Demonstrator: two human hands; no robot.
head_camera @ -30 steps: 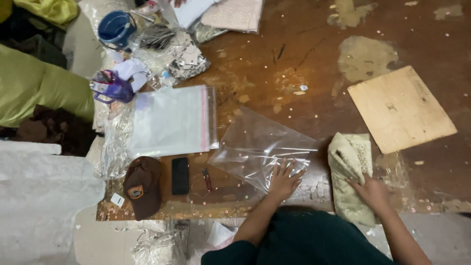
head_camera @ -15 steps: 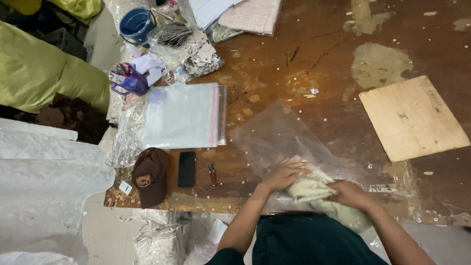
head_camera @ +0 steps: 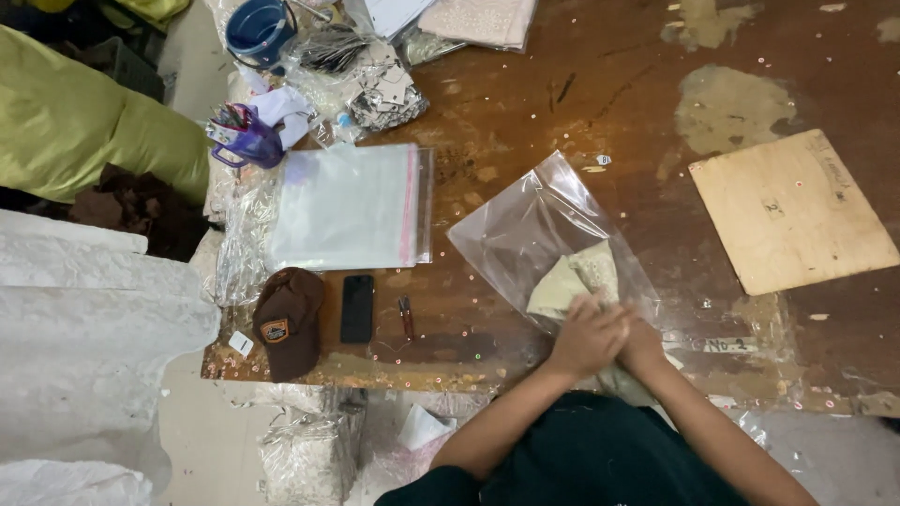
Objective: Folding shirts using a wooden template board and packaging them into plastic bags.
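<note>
Since earlier frame, folded pale-green lace cloth (head_camera: 574,279) now partly inside clear plastic bag (head_camera: 539,225). Left hand (head_camera: 583,335) and right hand (head_camera: 641,343) press together at bag mouth, near table edge; exact grip unclear. Step: bagging. Next: push cloth fully in.

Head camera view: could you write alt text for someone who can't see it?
Seen from above, a person's left hand and right hand press a folded pale cloth into a clear plastic bag on a worn wooden table. To the left lie a stack of clear bags, a brown cap and a black phone.
</note>
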